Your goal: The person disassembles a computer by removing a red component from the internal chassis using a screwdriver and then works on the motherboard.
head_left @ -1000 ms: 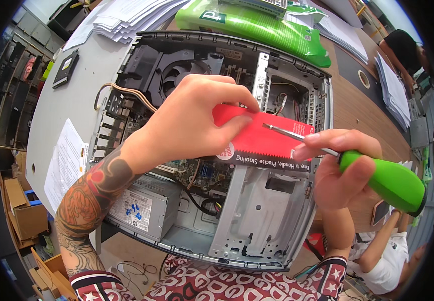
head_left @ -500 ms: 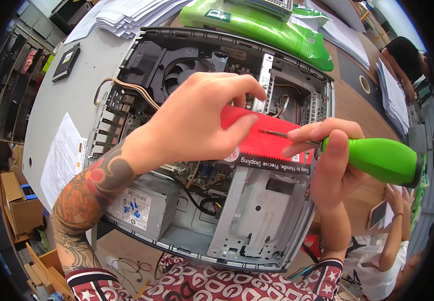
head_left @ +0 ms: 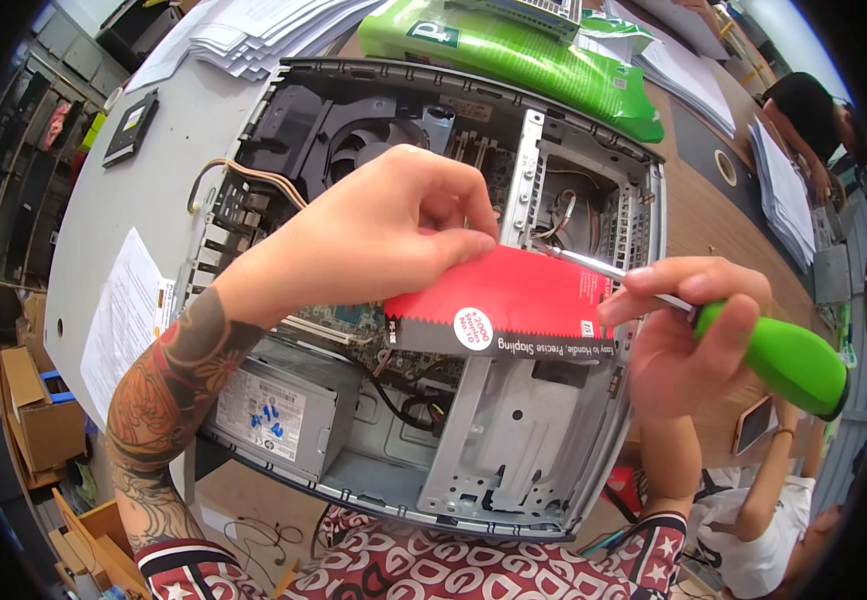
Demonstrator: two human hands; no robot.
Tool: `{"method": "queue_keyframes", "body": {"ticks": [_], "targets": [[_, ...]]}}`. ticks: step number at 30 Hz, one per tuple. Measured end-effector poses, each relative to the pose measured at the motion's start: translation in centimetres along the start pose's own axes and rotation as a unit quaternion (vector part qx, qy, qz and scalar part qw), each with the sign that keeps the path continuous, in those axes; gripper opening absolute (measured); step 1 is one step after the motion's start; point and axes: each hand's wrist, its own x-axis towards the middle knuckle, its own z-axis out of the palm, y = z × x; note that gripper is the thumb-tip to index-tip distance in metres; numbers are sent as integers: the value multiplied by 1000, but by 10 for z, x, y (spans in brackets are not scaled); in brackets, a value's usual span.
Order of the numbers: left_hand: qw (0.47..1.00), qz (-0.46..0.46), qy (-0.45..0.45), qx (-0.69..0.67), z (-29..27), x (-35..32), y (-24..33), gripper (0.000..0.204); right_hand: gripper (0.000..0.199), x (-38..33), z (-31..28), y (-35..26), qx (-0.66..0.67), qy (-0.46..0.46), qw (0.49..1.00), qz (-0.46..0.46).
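The left hand (head_left: 408,225) has its thumb and index finger drawn together at the far left edge of a red-and-black packet (head_left: 513,290); whether they pinch it, or some small part, I cannot tell. The right hand (head_left: 675,345) is clamped on one green-handled screwdriver (head_left: 778,358), fingertips along the shaft. Its tip points left, by the packet's far edge; contact is unclear.

The step in hand looks like fine tool work above the packet; the next move seems to call for a steady left hand and light control of the tip.

The packet, one in number, lies across one open computer case (head_left: 378,470). Inside show one fan (head_left: 353,150) at far left and one power supply (head_left: 298,410) at near left.

Further out come one green package (head_left: 513,75) on the far side, one flat black drive (head_left: 131,130) at far left, one phone (head_left: 754,425) at near right, and two other people, both on the right.
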Motion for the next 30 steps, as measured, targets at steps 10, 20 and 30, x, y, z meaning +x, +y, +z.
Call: {"method": "queue_keyframes", "body": {"ticks": [10, 20, 30], "targets": [[988, -57, -31, -139, -29, -3, 11, 12, 35, 9, -4, -26, -25, 27, 999, 15], [980, -26, 0, 197, 7, -6, 16, 11, 13, 9, 7, -18, -101, 0, 983, 153], [973, 40, 63, 217, 17, -5, 4, 13, 13, 4, 8, -9, 1, 50, 990, 135]]}}
